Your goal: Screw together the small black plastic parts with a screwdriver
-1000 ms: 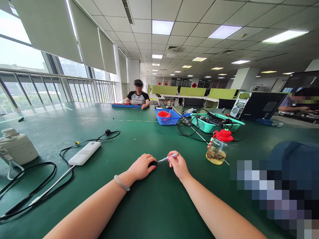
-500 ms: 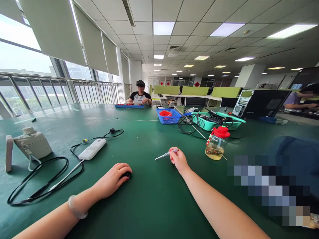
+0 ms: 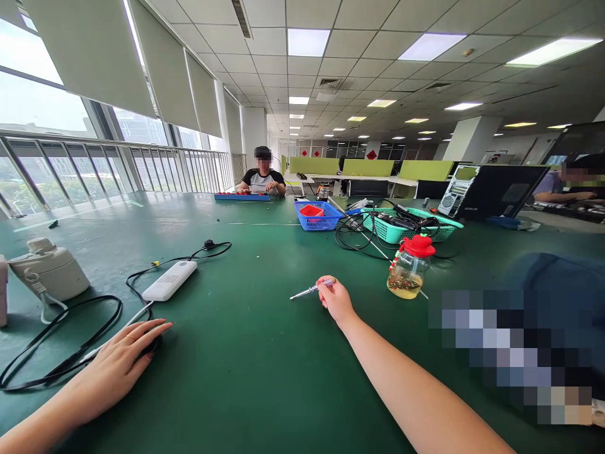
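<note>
My right hand (image 3: pixel 336 300) is closed in a pinch on a small screwdriver (image 3: pixel 308 291), whose metal tip points left just above the green table (image 3: pixel 265 378). My left hand (image 3: pixel 123 350) lies far to the left with its fingers stretched flat over a small black object (image 3: pixel 152 345), beside a black cable (image 3: pixel 61 343). The two hands are well apart.
A white power strip (image 3: pixel 169 280) and a white device (image 3: pixel 47 270) lie at the left. A red-lidded glass jar (image 3: pixel 409 270) stands right of the screwdriver. Behind it are a blue basket (image 3: pixel 316 218), a green basket (image 3: pixel 406 228) with cables and a computer case (image 3: pixel 491 189). One person (image 3: pixel 262 178) sits at the far end.
My left hand has slid the small black object away from the screwdriver tip, left and toward me, and its fingers have flattened. The right hand has stayed put with the screwdriver.
</note>
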Action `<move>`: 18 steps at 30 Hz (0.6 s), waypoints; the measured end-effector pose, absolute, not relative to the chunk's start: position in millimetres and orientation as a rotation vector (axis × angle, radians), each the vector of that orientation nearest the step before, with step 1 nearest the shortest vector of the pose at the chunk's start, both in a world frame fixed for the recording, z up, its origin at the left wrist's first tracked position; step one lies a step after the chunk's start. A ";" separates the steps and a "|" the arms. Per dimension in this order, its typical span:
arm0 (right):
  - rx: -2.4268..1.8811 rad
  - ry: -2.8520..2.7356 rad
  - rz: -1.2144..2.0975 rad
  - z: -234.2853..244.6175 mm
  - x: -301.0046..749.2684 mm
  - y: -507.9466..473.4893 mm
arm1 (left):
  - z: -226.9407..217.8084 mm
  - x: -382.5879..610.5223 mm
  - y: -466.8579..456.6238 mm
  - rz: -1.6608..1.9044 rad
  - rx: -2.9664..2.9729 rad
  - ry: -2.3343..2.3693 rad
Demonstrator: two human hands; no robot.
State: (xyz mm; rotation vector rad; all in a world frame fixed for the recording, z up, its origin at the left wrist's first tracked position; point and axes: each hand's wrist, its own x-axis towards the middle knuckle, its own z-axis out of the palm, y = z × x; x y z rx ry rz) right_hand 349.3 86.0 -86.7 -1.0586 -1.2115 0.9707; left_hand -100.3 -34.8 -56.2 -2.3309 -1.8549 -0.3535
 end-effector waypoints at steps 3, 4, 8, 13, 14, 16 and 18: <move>-1.065 -1.222 0.965 -86.3 349.5 85.2 | -55.2 -90.6 -35.2 -0.305 -2.285 -1.902; -1.067 -1.225 0.964 -86.2 349.5 85.1 | -54.9 -88.5 -34.0 -0.286 -2.284 -1.918; -1.081 -1.229 0.965 -85.7 349.4 84.7 | -53.3 -83.8 -26.5 -0.256 -2.300 -1.960; -1.082 -1.227 0.964 -84.3 349.5 83.7 | -44.1 -77.8 -24.6 -0.398 -2.288 -1.967; -1.080 -1.228 0.964 -84.2 349.6 83.6 | -40.3 -77.4 -25.6 -0.455 -2.260 -1.996; -1.076 -1.230 0.963 -84.4 349.8 83.6 | -32.0 -79.3 -28.2 -0.566 -2.145 -2.133; -1.076 -1.233 0.962 -84.7 349.8 83.6 | -25.5 -85.7 -30.7 -0.634 -1.976 -2.299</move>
